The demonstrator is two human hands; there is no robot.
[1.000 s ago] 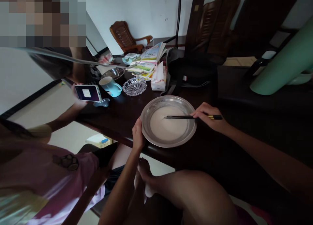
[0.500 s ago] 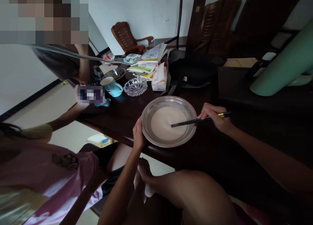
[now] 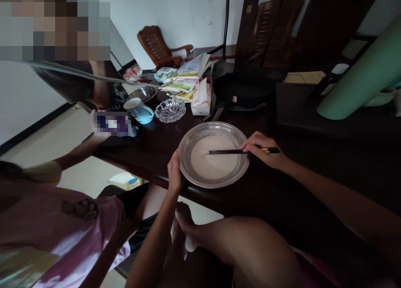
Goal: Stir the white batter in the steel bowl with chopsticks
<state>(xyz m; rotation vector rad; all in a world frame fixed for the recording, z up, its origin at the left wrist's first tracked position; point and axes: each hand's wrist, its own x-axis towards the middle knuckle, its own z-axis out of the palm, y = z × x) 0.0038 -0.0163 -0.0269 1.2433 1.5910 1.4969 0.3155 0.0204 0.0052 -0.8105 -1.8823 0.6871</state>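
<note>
A round metal bowl (image 3: 188,141) with pale batter (image 3: 214,162) stands on the dark wooden table (image 3: 150,150) near its front edge. My left hand (image 3: 174,174) is closed on the bowl's left rim. My right hand (image 3: 261,149) pinches a pair of black chopsticks (image 3: 232,151) at the bowl's right rim. The chopsticks lie almost level, with their tips over the middle of the batter.
Behind the bowl stand a glass ashtray (image 3: 170,110), a blue mug (image 3: 139,110), a small metal bowl (image 3: 142,93), a tissue pack (image 3: 200,99), stacked booklets (image 3: 188,77) and a black bag (image 3: 244,89). A person in a pink shirt (image 3: 72,225) at the left holds a phone (image 3: 111,123). A green roll (image 3: 360,81) lies at the right.
My right hand swung the chopsticks from a slanted pose back to level, their tips shifting left and up across the batter. My left hand stayed on the rim.
</note>
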